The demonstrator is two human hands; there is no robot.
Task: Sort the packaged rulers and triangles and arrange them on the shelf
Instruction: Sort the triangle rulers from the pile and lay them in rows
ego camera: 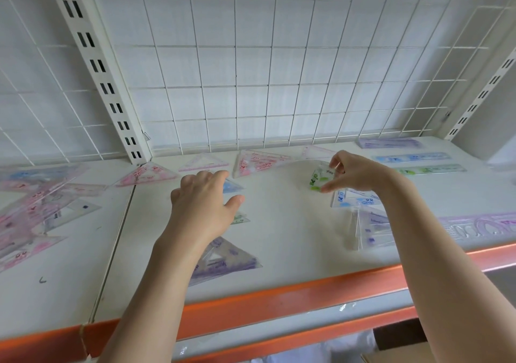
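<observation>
My right hand [352, 173] pinches a clear packaged triangle with green print [318, 179], tilted up off the white shelf [279, 228]. My left hand [203, 198] hovers with relaxed fingers over a blue packaged triangle [231, 186] and a small green one [240, 219]. Pink triangles [259, 162] lie in a row along the back. A purple triangle [223, 259] sits under my left forearm. A blue triangle [354, 197] and a purple one [371, 228] lie below my right hand.
Purple [391, 142], blue [413, 157] and green rulers [435, 169] lie at the back right. A purple stencil ruler [480, 226] sits near the orange front edge [279, 304]. A heap of pink packages [33, 212] covers the left shelf. A wire grid [251, 69] backs the shelf.
</observation>
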